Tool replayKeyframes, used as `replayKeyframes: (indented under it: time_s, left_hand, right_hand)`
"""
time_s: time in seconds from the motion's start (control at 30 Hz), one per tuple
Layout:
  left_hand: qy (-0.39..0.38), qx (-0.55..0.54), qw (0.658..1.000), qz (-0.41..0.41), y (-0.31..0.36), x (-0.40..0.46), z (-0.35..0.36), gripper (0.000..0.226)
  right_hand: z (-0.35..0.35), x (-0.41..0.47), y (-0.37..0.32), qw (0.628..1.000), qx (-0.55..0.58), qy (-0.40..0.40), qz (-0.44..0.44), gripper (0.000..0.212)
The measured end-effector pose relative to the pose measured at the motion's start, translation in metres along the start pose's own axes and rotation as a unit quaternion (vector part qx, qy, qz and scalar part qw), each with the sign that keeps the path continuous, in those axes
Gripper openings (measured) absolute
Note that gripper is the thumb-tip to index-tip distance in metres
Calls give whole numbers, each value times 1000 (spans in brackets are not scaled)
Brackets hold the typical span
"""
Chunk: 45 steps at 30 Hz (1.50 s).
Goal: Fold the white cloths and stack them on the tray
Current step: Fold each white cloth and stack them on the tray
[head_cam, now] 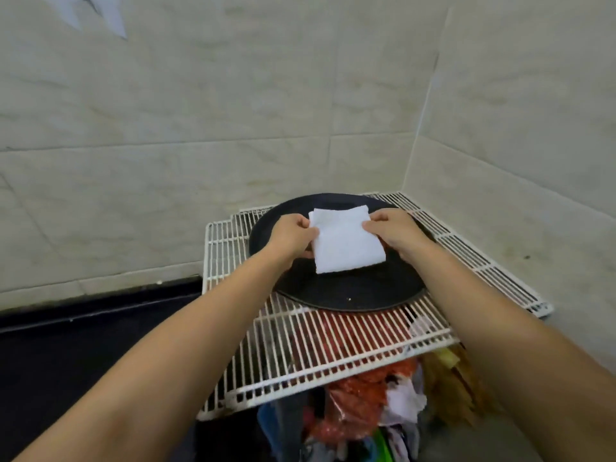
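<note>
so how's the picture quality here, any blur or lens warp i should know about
Head view: soft overall; the white cloth is bright enough that its weave barely shows; the wire rack bars smear nearest the camera; wide-angle warp bows the wall tile lines; lighting is even, no hard shadows on the dark tray.
</note>
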<state>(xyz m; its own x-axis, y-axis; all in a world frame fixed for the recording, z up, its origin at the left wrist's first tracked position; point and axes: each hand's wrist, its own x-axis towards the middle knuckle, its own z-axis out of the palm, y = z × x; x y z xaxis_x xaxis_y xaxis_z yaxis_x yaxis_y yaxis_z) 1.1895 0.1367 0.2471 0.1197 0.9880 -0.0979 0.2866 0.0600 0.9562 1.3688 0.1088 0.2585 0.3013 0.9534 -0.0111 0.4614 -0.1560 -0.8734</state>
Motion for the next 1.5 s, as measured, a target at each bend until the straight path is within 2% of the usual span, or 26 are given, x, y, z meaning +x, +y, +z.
replayKeyframes:
  time_s: [0.07,0.17,0.37,0.53,0.63,0.77,0.97,1.1,1.2,1.37,1.5]
  left_hand:
    - [36,71,997,7,-9,15,8,16]
    - [85,229,969,27,-22,25,11,17]
    - [121,341,931,50,-34,22,23,8]
    - [116,292,945,85,-30,5,1,24]
    - [155,249,949,117,-31,-26,-35,18]
    - [202,200,949,136,-50,-94,-109,6]
    - [285,247,924,67,-139,-249,-243,10]
    - [311,271,910,-47,-219,-365,-321,10]
    - [348,270,889,-126,-265,-435,-367,9]
    - [383,245,863,-221,-328,-515,-412,8]
    - [393,222,857,-250,-365,-543,-447,10]
  right_hand:
    - [3,23,8,999,-47,-18,-5,16]
    - [11,40,18,991,-130,-33,-26,25]
    - [22,46,31,964,-258,-31,-57,20]
    - [21,35,18,960,-269,-5,-78,47]
    - [35,8,-6,957,-258,12,-134,42]
    - [92,-56,-53,943,-212,-29,-254,27]
    - [247,-217,-108,896,-137,-167,-389,19]
    - [357,-331,-100,844,-173,-313,-400,20]
    - [420,-397,-93,809,-200,-388,-393,22]
    - [501,-471,-94,751,-237,-463,-408,24]
    - [562,-497,-102,716,-265,-489,-422,24]
